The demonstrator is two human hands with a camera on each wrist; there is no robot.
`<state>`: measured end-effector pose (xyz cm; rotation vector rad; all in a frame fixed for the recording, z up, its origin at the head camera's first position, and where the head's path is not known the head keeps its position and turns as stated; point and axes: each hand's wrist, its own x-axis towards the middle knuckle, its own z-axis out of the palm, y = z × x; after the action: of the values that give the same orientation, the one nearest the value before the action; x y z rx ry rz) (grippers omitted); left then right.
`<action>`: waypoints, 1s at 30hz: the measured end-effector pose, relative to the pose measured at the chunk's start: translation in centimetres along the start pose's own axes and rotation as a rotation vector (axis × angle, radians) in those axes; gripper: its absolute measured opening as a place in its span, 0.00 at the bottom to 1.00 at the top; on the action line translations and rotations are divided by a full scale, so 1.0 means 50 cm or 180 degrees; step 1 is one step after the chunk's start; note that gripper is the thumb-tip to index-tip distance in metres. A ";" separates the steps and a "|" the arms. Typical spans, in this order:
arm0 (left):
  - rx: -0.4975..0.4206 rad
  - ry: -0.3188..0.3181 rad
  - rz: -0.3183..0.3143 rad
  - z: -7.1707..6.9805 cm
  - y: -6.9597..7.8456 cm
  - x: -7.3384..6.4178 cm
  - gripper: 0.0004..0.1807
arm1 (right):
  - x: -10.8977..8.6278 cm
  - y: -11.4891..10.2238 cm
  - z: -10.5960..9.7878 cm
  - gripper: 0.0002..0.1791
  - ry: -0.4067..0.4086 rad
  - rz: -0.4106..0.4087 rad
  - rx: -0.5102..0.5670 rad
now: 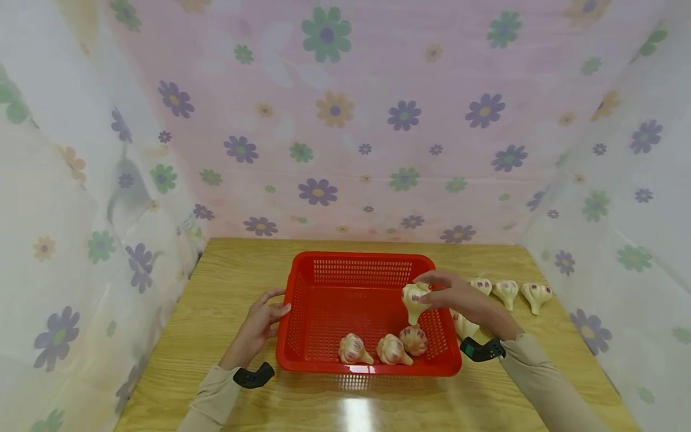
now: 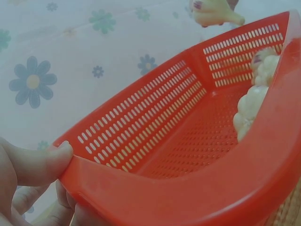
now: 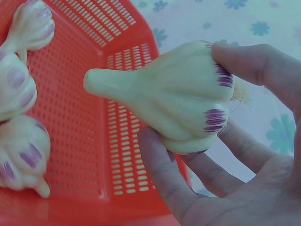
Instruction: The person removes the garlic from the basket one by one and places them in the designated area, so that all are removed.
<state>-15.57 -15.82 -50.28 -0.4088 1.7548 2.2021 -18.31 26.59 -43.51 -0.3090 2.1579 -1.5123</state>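
Observation:
A red plastic basket (image 1: pixel 335 312) with slotted walls stands on the wooden table. My left hand (image 1: pixel 260 324) grips its left rim, the thumb (image 2: pixel 59 157) over the edge and the fingers outside below. My right hand (image 1: pixel 459 297) pinches a garlic bulb (image 1: pixel 414 300) between thumb and fingers, above the right part of the basket. In the right wrist view this garlic bulb (image 3: pixel 178 96) is cream with purple streaks, its stem pointing left and its root tuft at the palm side. Three more garlic bulbs (image 1: pixel 352 349) lie in the basket along its near side.
Several garlic bulbs (image 1: pixel 505 291) lie on the table (image 1: pixel 232 270) right of the basket, one garlic bulb (image 1: pixel 464 326) close by its right wall and partly hidden by my right arm. Flowered sheeting (image 1: pixel 345 150) walls off the back and both sides of the table.

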 end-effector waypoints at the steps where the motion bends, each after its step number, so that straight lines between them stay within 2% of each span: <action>1: -0.0003 -0.0004 -0.0007 0.000 -0.001 0.001 0.26 | -0.004 0.001 -0.005 0.28 0.0023 0.0012 0.0024; 6: -0.0005 -0.0038 -0.0031 -0.001 -0.004 0.004 0.27 | -0.021 0.004 -0.025 0.27 0.0072 -0.0008 0.0031; 14: -0.0027 0.0035 -0.0034 -0.004 -0.006 0.009 0.26 | -0.035 0.009 -0.050 0.28 0.0102 0.0038 -0.0045; 19: -0.0045 0.0059 -0.0024 -0.002 -0.004 0.008 0.26 | -0.051 0.007 -0.061 0.31 0.0071 0.0004 0.0068; 25: -0.0066 -0.0017 0.0024 -0.003 -0.006 0.005 0.25 | -0.074 0.009 -0.078 0.28 0.0037 -0.0070 0.0124; 30: -0.0058 -0.0003 0.0033 -0.006 -0.007 0.003 0.25 | -0.088 0.017 -0.091 0.30 0.0037 -0.0071 0.0146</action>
<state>-15.56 -16.02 -50.70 -0.4035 1.7412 2.2266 -16.78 32.58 -41.92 -0.3106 2.1320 -1.5771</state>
